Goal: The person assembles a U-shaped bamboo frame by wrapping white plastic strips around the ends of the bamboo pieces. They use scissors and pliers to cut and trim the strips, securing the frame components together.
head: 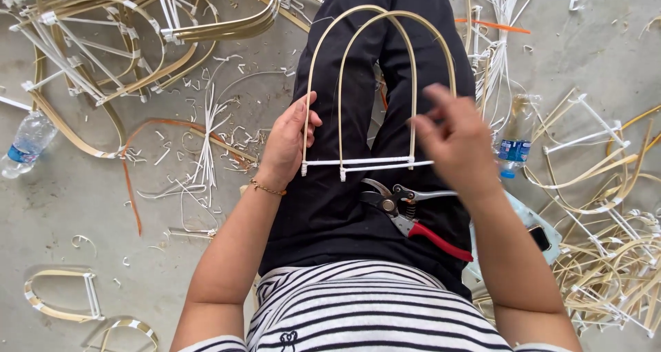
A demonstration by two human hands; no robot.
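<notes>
Two arched strips of pale bamboo (pixel 378 15) lie over my lap, their ends joined by a white crossbar (pixel 365 163). My left hand (pixel 289 142) grips the left leg of the outer arch, thumb against the strip. Blurred by motion, my right hand (pixel 458 139) hovers at the right end of the crossbar; whether its fingers pinch anything I cannot tell. Red-handled pruning shears (pixel 413 221) rest on my black trousers just below the crossbar.
Finished bamboo frames are piled at the upper left (pixel 103 42) and right (pixel 606 207) on the concrete floor. White offcuts (pixel 206 139) litter the floor. Plastic water bottles lie at left (pixel 27 144) and right (pixel 515 142). A small frame (pixel 65 293) lies lower left.
</notes>
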